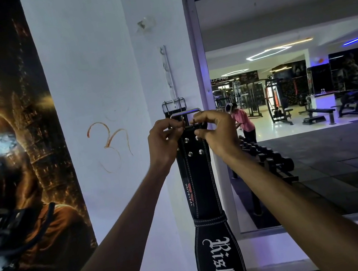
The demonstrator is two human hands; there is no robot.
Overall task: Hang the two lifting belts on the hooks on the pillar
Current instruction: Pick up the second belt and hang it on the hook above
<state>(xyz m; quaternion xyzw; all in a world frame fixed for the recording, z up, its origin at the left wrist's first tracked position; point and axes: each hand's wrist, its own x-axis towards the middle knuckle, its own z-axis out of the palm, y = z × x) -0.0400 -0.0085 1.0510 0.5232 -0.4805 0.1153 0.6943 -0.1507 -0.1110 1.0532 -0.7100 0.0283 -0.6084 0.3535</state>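
Forearms fill my lower view, both reaching up the pillar (94,78). Left hand (163,141) and right hand (214,132) each pinch the buckle (186,116) of the front belt (198,179), flat against the pillar's right edge, just under the hook rail (169,71). Second buckle (174,105) sits on the lowest hook, I judge. Belt's long axis vertical, buckle up, tail down. Risks: frame missing the hook and the belt dropping; knocking the hung one loose.

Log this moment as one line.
first belt buckle on hook rack | left hand, right hand hold second belt buckle below
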